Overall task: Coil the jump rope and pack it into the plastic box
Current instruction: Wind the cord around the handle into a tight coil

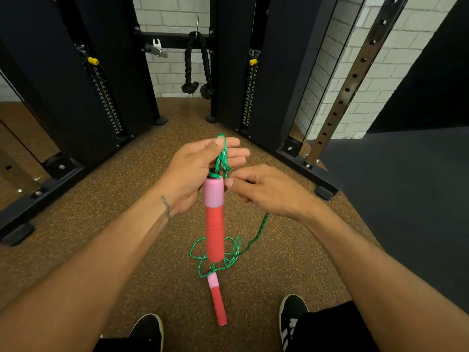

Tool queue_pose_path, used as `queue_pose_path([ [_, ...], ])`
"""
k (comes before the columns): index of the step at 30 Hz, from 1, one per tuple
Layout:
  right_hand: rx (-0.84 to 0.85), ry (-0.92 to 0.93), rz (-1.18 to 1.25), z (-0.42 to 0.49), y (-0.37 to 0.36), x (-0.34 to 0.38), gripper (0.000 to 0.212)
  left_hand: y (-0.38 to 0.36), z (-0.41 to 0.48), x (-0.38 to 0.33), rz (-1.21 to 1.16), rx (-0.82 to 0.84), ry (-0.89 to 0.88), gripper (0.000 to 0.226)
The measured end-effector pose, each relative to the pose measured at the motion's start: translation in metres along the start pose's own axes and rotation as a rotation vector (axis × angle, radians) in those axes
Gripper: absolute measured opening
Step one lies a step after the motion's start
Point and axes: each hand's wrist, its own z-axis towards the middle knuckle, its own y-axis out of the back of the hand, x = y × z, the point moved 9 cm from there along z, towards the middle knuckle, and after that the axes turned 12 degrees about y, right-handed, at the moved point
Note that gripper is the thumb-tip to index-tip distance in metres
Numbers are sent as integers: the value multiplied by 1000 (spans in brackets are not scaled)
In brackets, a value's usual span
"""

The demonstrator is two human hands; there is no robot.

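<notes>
Head view looks down on our two bare forearms, which reach forward over a brown speckled floor. Our left hand has its grip closed on a doubled loop of the green jump rope, thumb on top, and the loop stands up between the fingers. Just under this hand the upper handle, pink at the top and red below, hangs straight down in the air. Our right hand is beside the pink end, fingertips pinched narrow at the rope where it enters the handle; we cannot tell surely if they hold the strand or only touch it. From under the right hand one strand goes down to the floor, where the rest of the rope lies in loose, tangled loops. The second handle lies flat on the floor between our two black shoes. Black machine columns stand at the left and at the centre-right, with their base bars running along both sides, so the free floor is a wedge that becomes narrow toward the brick wall. A dark mat borders the floor on the right.
</notes>
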Motion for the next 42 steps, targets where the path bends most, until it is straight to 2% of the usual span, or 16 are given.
queue_pose_path([
  [3,-21,51,14,0,4,6,28,5,3,0,78,-34,-12,31],
  [8,-55,10,116,-4,10,5,17,-1,3,-1,397,-2,-45,31],
  [12,-119,45,185,-8,23,9,16,-4,2,-2,454,2,-46,32],
  [16,-241,83,338,-11,41,8,13,-14,-3,5,425,119,41,31],
  [20,-339,107,355,-10,46,4,10,-23,-9,14,400,248,115,33],
  [23,-412,80,347,-10,54,-5,10,-26,-11,10,288,302,106,37],
  [31,-405,105,384,-9,52,-1,15,-31,-17,8,371,383,108,37],
  [36,-380,22,509,-8,46,-12,21,-29,-17,3,144,405,69,36],
  [42,-275,-130,484,-5,23,-23,30,-25,-11,-1,-19,365,22,33],
])
